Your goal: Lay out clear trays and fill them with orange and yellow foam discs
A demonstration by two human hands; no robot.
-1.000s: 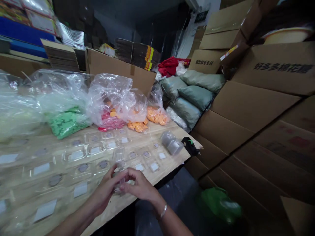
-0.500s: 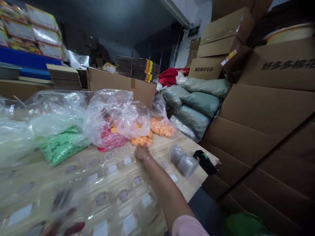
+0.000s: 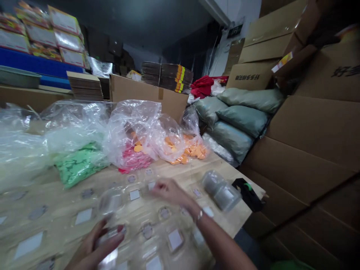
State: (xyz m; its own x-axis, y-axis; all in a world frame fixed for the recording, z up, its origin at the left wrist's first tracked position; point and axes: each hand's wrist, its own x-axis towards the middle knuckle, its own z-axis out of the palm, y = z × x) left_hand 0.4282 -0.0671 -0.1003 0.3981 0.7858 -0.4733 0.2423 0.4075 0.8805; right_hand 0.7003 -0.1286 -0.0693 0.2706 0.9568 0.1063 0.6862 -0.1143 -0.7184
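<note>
Low over the table, my left hand [image 3: 94,243] curls its thumb and fingers around a stack of clear plastic containers [image 3: 111,202], blurred by motion. My right hand [image 3: 168,191] is closed, fingers drawn together above the middle of the table; whatever it may hold is hidden. Beneath both hands lie rows of clear plastic containers, several with a white square, such as this clear container [image 3: 175,240]. Beyond my right hand, orange pieces [image 3: 195,148] show in and around clear bags. Pink pieces [image 3: 135,157] fill another bag beside them.
A bag of green pieces [image 3: 81,163] lies at the left. Two stacks of clear containers [image 3: 222,191] lie near the table's right edge, beside a black tape dispenser [image 3: 247,195]. Large cardboard boxes [image 3: 315,131] stand along the right, with grey-green sacks [image 3: 243,116] behind.
My right hand has drawn back from the orange pieces toward me. My left hand has come further into view with the clear containers, moving right and up. The view has turned slightly left.
</note>
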